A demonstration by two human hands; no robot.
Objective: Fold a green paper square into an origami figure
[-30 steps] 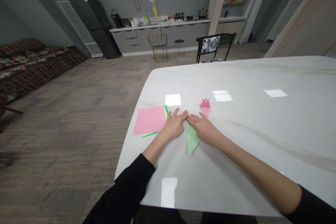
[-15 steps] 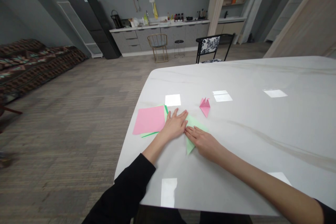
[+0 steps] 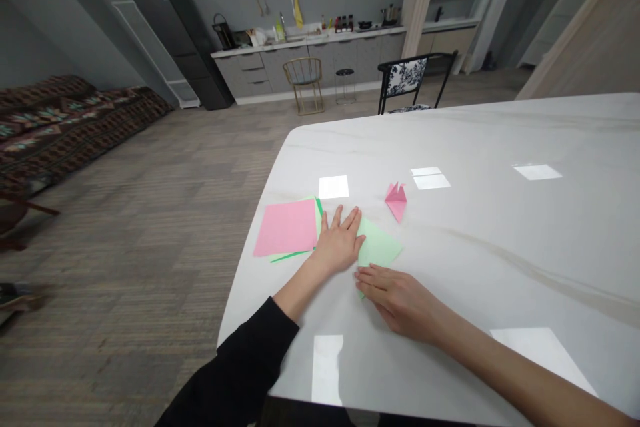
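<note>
A light green sheet of origami paper (image 3: 379,245), folded to a triangle, lies flat on the white table. My left hand (image 3: 340,237) rests with fingers spread at its left edge, the thumb touching the paper. Lower down, my right hand (image 3: 393,293) lies with its fingers stretched out over the paper's near corner, pressing along the left edge and covering part of it. Beside my left hand is a stack of square paper (image 3: 287,228), pink on top with green edges showing underneath. Beyond the green paper stands a folded pink origami piece (image 3: 397,200).
The glossy white marbled table (image 3: 475,227) has rounded corners and bright reflections. A black-framed chair (image 3: 407,77) stands at its far side. Farther back are a gold chair (image 3: 304,83), a round stool (image 3: 345,83), a kitchen counter (image 3: 280,70) and a dark fridge (image 3: 183,47).
My right hand has slid toward me along the paper's left edge, uncovering more of the green sheet. My left hand stays at the upper edge. The view has shifted slightly.
</note>
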